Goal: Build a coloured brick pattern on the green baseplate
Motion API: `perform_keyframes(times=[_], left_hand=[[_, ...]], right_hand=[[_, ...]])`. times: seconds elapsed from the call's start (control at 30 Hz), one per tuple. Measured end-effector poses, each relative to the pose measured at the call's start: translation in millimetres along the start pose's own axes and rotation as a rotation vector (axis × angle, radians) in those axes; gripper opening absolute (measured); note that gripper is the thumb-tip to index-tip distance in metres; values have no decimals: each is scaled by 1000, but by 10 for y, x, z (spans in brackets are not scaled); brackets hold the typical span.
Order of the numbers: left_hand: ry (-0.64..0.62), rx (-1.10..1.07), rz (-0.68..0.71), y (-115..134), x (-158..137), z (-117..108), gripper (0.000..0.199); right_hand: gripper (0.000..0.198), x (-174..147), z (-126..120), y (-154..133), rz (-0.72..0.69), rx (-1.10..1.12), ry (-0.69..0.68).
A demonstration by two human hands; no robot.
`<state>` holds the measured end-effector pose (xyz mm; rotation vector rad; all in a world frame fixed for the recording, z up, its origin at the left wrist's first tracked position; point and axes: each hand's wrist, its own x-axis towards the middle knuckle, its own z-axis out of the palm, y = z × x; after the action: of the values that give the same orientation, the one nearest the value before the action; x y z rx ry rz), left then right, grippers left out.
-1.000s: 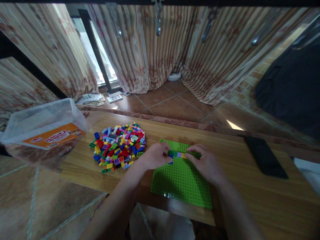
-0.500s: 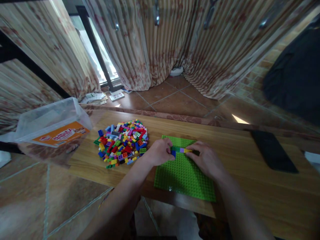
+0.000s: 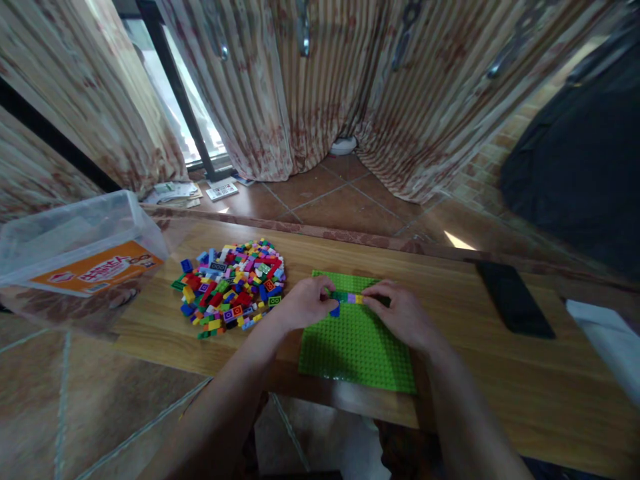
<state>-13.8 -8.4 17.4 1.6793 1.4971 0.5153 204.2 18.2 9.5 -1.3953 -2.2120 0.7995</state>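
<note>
A row of small toy bricks, with a green brick (image 3: 341, 296), a lilac brick (image 3: 352, 298) and a yellow brick (image 3: 359, 300), runs across the upper part of the green studded baseplate (image 3: 357, 350). My left hand (image 3: 306, 303) is closed in a pinch at the row's left end. Just below its fingertips is a blue brick (image 3: 335, 311). At the right end, the thumb and fingers of my right hand (image 3: 397, 312) close on the yellow brick. My fingers partly cover both ends of the row; whether it is pressed onto the studs I cannot tell.
A pile of mixed toy bricks (image 3: 233, 283) lies left of the baseplate on the wooden table (image 3: 460, 373). Beyond it stands a clear plastic tub (image 3: 145, 230) with an orange label. A black phone-like slab (image 3: 513, 297) and a white sheet (image 3: 603, 337) are at the right.
The whole view has shifted, so the table things appear further left. Both hands stay at the ends of the brick row; the right fingers have drawn back slightly, showing more of the yellow brick.
</note>
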Motion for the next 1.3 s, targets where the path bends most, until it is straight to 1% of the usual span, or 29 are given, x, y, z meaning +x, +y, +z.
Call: perform_keyframes(times=[0.07,0.2,0.4,0.6,0.77,0.83,0.97,1.03,1.2,1.3], left_hand=[[18,24,6,30,2,3,18],[82,89,-25,85,9,39,16],[145,157,-76,60,51,119,17],[145,171,-96,73,50,123,18],[147,194,-86,84,10,122,21],[143,187,-82,87,-4,124,23],[149,162,-70,97,-11,119,31],[141,140,-74,104,-13,105,34],[94,62,-80,119,-36,56,37],[117,34,-54,111,-37,30,35]], right_hand=[[21,-1,-7,10,10,12,9],[19,8,27,38,16,13,37],[14,35,73,75,61,98,39],[16,51,78,99,47,125,36],[16,35,79,68,53,92,52],[16,21,87,23,62,64,90],[18,-3,122,-95,56,43,254],[18,-13,151,-142,36,62,296],[15,-42,260,-224,-36,77,204],[15,-47,332,-288,-82,8,176]])
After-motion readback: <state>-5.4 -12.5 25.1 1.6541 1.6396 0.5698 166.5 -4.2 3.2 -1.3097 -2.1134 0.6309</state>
